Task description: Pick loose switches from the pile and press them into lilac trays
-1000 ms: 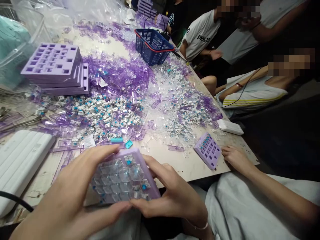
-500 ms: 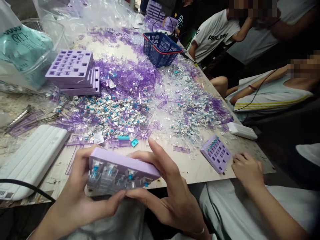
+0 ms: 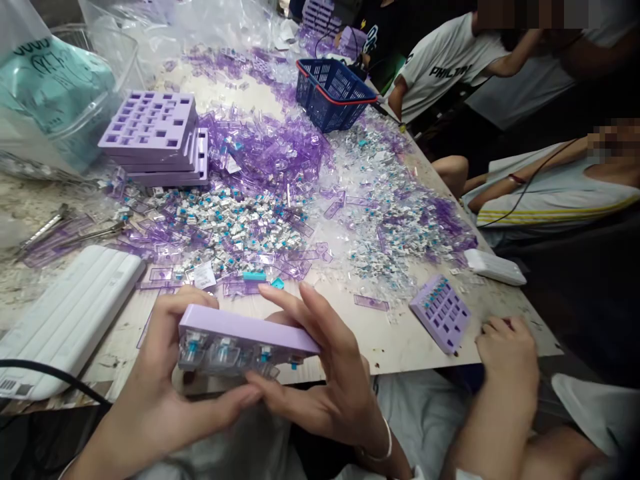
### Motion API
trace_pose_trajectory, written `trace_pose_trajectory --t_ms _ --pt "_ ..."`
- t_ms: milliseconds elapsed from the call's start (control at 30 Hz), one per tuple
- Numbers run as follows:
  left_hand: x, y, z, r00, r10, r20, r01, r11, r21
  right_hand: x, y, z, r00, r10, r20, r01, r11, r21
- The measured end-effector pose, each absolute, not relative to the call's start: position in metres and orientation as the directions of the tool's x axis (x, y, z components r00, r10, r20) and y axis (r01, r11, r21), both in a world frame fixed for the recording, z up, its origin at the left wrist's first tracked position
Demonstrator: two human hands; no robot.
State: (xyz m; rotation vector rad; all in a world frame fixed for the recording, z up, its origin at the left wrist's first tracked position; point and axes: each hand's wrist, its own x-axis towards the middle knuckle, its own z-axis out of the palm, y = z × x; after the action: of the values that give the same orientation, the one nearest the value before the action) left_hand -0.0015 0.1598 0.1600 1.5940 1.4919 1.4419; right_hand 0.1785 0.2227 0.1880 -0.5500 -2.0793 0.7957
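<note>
Currently the left hand (image 3: 155, 373) and right hand (image 3: 325, 380) are both partly closed around a lilac switch plate (image 3: 245, 328), held just above the near edge of a worn work table (image 3: 400, 347). The plate stands tilted on its long edge, with seated keyboard switches (image 3: 225, 357) facing the wearer. This hold appears to keep that face in view, since the fingers stay mostly behind and below it. A bangle (image 3: 381, 453) circles the right wrist.

Nearby on the left lies a ribbed white case (image 3: 70, 313), with a black cable (image 3: 45, 369) across its near end. To the right, a co-worker's loosely curled hand (image 3: 505, 357) rests just beside a smaller lilac plate (image 3: 440, 313).

Mid-table, loose switches (image 3: 225, 227) and clear purple housing pieces (image 3: 270, 157) lie heaped, apparently tipped out for easy reach. Metal tweezers (image 3: 45, 227) lie at the left. Beyond, lilac plates (image 3: 150, 127) are stacked squarely, probably to save space. Farthest off sits a blue plastic basket (image 3: 333, 97), near a seated co-worker in a white T-shirt (image 3: 450, 67).
</note>
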Motion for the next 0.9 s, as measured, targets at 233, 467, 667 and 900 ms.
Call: trace_pose_trajectory --t_ms 233,467,667,900 --pt "-0.021 0.163 0.158 -0.058 0.932 0.358 0.418 -0.303 0.856 0.181 0.225 0.209 -0.684 0.592 0.427 0.182 0.704 -0.686" --pt "-0.009 0.16 0.179 -0.265 0.937 0.229 0.266 -0.157 0.951 0.176 0.233 0.209 -0.716 0.565 0.411 0.074 0.646 -0.759" --pt "-0.004 0.163 0.171 -0.393 0.823 0.409 0.432 -0.227 0.873 0.167 0.24 0.193 -0.584 0.606 0.54 -0.114 0.597 -0.794" --pt "0.017 0.165 0.189 -0.579 0.813 -0.069 0.017 0.097 0.995 0.169 0.248 0.184 -0.61 0.54 0.581 -0.056 0.701 -0.711"
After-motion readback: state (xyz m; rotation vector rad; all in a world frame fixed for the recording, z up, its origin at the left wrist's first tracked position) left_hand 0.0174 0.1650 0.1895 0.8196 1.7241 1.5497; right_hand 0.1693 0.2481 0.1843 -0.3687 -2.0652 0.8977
